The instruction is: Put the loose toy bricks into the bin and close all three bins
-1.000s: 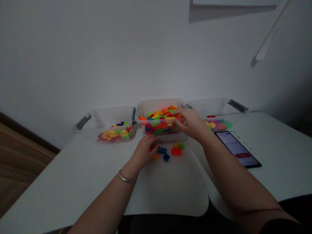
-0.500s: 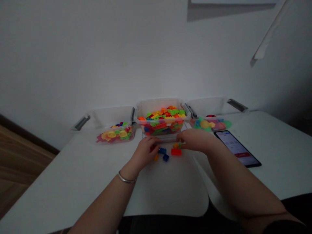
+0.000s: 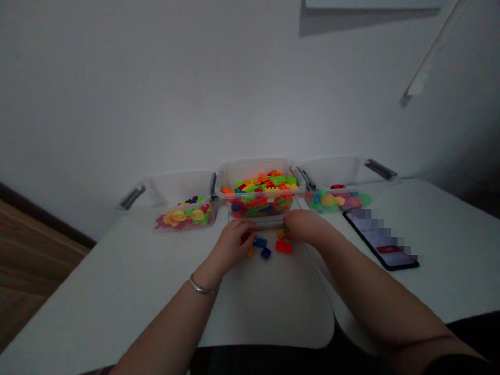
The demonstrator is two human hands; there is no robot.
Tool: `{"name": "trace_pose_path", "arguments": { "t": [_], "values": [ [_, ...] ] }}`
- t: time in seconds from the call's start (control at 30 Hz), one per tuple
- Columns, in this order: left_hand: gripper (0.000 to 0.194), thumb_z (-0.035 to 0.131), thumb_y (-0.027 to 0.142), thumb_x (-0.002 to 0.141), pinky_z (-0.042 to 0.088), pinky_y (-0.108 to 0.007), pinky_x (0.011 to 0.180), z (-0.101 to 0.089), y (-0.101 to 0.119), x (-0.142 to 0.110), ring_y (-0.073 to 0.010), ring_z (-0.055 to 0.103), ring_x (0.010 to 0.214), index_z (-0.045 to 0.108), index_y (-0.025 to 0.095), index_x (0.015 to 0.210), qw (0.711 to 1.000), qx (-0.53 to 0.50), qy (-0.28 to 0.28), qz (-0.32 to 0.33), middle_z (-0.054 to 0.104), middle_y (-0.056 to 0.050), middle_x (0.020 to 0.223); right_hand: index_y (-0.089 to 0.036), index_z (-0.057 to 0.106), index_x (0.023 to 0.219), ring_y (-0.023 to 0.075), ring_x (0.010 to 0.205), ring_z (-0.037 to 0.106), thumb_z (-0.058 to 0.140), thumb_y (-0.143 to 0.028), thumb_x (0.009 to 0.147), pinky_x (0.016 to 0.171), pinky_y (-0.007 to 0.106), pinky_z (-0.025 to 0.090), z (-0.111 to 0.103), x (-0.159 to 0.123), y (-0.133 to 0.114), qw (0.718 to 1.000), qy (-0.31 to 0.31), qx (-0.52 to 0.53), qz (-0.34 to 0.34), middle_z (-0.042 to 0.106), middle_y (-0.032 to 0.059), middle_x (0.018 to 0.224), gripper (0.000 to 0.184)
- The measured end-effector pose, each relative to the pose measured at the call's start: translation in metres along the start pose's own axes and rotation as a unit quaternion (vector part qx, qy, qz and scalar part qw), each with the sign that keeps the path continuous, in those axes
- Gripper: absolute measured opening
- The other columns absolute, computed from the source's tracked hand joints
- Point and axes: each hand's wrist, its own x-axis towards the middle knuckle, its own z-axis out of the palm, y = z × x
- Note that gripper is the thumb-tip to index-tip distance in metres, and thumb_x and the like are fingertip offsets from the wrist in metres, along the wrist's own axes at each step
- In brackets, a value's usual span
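My left hand (image 3: 236,240) is closed, its fingers curled round a red toy brick (image 3: 245,237) that shows only in part. Beside its fingertips lie a blue brick (image 3: 260,242), a smaller dark blue brick (image 3: 266,253) and a partly covered orange-yellow brick (image 3: 250,253). My right hand (image 3: 302,226) is bent down with curled fingers, mostly hidden behind its back. At those fingers are an orange-yellow brick (image 3: 280,234) and a bit of green; whether they are gripped is unclear. A red-orange brick (image 3: 284,246) lies just below on the table.
Behind the hands stands a clear bin (image 3: 260,194) of mixed bricks. Clear bins with colourful pieces flank it, one at left (image 3: 213,216) and one at right (image 3: 308,199). A phone (image 3: 380,242) lies right of my right forearm on the white table (image 3: 269,307). A wall rises behind.
My right hand has shifted slightly left and turned, hiding more of the green piece. The red-orange brick has moved a little right and tilted. My left hand stays in place.
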Motion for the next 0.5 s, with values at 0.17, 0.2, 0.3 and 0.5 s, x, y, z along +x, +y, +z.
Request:
{"name": "trace_pose_path", "arguments": {
  "t": [0.17, 0.2, 0.3, 0.5],
  "values": [
    [0.016, 0.057, 0.018, 0.086, 0.051, -0.045, 0.091, 0.002, -0.002, 0.000, -0.0238, 0.063, 0.097, 0.069, 0.019, 0.097, 1.000, -0.003, 0.007, 0.007, 0.069, -0.009, 0.099, -0.013, 0.075, 0.100, 0.0298, 0.092, 0.070, 0.061, -0.032, 0.081, 0.076, 0.035, 0.053, -0.001, 0.001, -0.004, 0.999, -0.014, 0.018, -0.024, 0.074, 0.0161, 0.097, 0.030],
    [0.016, 0.057, 0.018, 0.086, 0.051, -0.045, 0.091, 0.002, -0.002, 0.000, -0.0237, 0.063, 0.097, 0.069, 0.019, 0.097, 1.000, -0.003, 0.009, 0.008, 0.069, -0.009, 0.099, -0.013, 0.075, 0.100, 0.0296, 0.093, 0.070, 0.060, -0.030, 0.081, 0.077, 0.035, 0.053, -0.001, 0.001, -0.005, 0.999, -0.014, 0.019, -0.027, 0.075, 0.0159, 0.097, 0.029],
    [0.017, 0.057, 0.019, 0.086, 0.051, -0.044, 0.090, 0.002, -0.002, 0.000, -0.0235, 0.063, 0.097, 0.069, 0.019, 0.097, 1.000, -0.004, 0.009, 0.010, 0.069, -0.009, 0.100, -0.015, 0.075, 0.100, 0.0282, 0.094, 0.070, 0.057, -0.022, 0.082, 0.079, 0.034, 0.052, -0.005, -0.001, -0.004, 0.999, -0.005, 0.023, -0.039, 0.075, 0.0142, 0.097, 0.027],
    [0.017, 0.055, 0.019, 0.086, 0.051, -0.043, 0.090, 0.001, -0.006, -0.002, -0.0227, 0.063, 0.096, 0.069, 0.020, 0.096, 1.000, -0.003, 0.006, 0.014, 0.069, -0.008, 0.099, -0.027, 0.074, 0.111, 0.0195, 0.095, 0.069, 0.058, -0.020, 0.084, 0.087, 0.029, 0.050, -0.036, -0.020, 0.014, 0.981, 0.087, 0.122, -0.120, 0.075, 0.0031, 0.107, 0.032]
  ]
}}
